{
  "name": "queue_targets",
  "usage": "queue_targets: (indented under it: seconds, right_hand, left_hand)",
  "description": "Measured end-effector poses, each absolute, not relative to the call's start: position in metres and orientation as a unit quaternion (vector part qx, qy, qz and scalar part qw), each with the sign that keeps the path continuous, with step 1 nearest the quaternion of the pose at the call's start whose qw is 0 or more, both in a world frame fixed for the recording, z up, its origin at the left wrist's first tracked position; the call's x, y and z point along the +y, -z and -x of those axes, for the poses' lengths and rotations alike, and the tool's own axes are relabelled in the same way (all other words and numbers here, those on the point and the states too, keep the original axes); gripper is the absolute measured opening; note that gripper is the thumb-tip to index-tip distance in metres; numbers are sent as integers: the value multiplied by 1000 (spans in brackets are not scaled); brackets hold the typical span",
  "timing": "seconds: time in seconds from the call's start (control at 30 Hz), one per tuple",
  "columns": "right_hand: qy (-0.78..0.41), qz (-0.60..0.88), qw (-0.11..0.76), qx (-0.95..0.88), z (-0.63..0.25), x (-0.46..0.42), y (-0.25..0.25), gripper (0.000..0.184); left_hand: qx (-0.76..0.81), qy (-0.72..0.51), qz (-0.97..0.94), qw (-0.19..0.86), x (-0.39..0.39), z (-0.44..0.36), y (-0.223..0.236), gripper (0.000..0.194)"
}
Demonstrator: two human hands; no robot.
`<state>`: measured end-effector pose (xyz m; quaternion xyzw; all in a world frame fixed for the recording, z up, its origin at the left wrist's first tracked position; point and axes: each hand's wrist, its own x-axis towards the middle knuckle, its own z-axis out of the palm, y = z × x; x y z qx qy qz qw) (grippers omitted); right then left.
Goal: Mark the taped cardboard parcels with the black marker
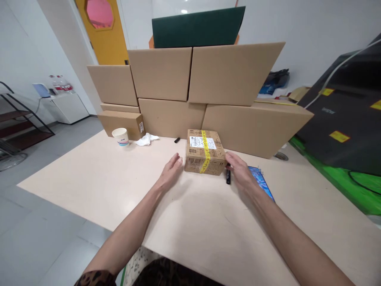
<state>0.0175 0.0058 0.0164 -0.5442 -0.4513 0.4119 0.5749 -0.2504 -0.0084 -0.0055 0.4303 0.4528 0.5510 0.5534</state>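
A small taped cardboard box (195,163) sits on the table in front of me, with a white label and yellow tape over its top and front. My left hand (171,169) is just off its left side, fingers stretched out and holding nothing. At the box's right front corner is my right hand (239,169), its fingers bent against the side. A slim black stick-like tool (228,177) pokes down from between its thumb and fingers; its exact kind cannot be made out. Past the box's left side lies a short black piece (177,140), perhaps a cap.
Large cardboard boxes (166,75) are stacked along the back of the table (89,186). A paper cup (120,137) and a crumpled tissue (147,139) stand at left. Beside my right forearm lies a flat blue-screened device (262,182), partly covered.
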Motion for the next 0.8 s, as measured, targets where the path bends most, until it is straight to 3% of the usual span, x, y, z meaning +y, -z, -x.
queue_targets:
  seconds: [0.13,0.37,0.63,0.8]
  right_hand:
    - [-454,494,562,-483,-3,-3,-14,55]
    - [-428,395,596,-552,4,-21,-28,47]
    - [-330,380,617,-605,1,-41,-42,50]
    - [-312,385,632,-596,0,-39,-44,52]
  left_hand:
    - [366,-527,-521,562,-9,240,4,66]
    - [290,-588,-554,513,-18,254,0,74]
    - [275,-632,-595,412,-22,272,-8,86]
    - [291,-611,-624,390,-24,277,-9,80]
